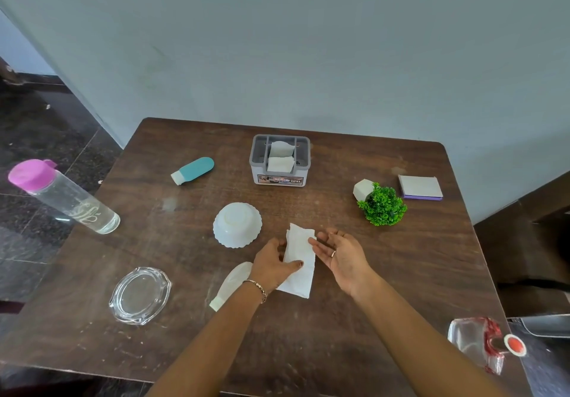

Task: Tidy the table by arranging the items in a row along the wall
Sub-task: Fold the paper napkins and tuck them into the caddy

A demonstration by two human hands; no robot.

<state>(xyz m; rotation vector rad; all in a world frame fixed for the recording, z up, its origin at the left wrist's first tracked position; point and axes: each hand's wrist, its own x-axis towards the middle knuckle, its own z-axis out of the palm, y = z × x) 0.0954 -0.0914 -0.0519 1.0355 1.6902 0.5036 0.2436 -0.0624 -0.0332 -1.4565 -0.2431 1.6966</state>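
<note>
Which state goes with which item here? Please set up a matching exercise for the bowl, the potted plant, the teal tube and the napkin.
Items:
1. white bowl
2. potted plant
3. teal tube
4. white napkin

States:
A. lying flat, cap toward the left edge
B. held by the left hand
C. upside down
D. tipped on its side

Pairs: 1-C, 2-D, 3-A, 4-B
</note>
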